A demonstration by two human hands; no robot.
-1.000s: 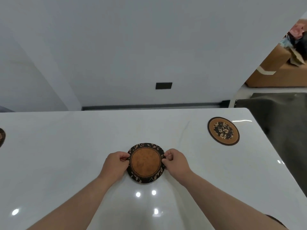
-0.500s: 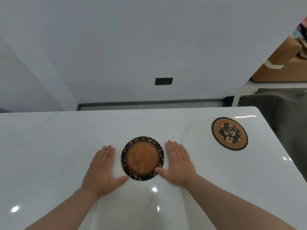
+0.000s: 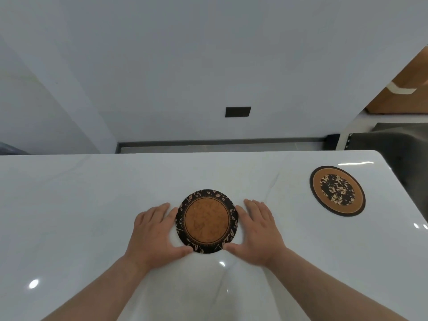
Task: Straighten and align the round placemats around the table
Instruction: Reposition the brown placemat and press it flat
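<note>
Fingers lay flat and spread, gripping nothing: left hand and right hand flanked the round cork placemat with its dark leafy border at lower centre, thumbs touching its near rim, both equally close.

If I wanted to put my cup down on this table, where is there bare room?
The widest bare stretch of the table runs from the left hand to the left edge. Another lies between the right hand and the floral placemat. The far strip by the wall is also free. It is crowded only at the leaf-bordered placemat, flanked by both flat hands.
</note>
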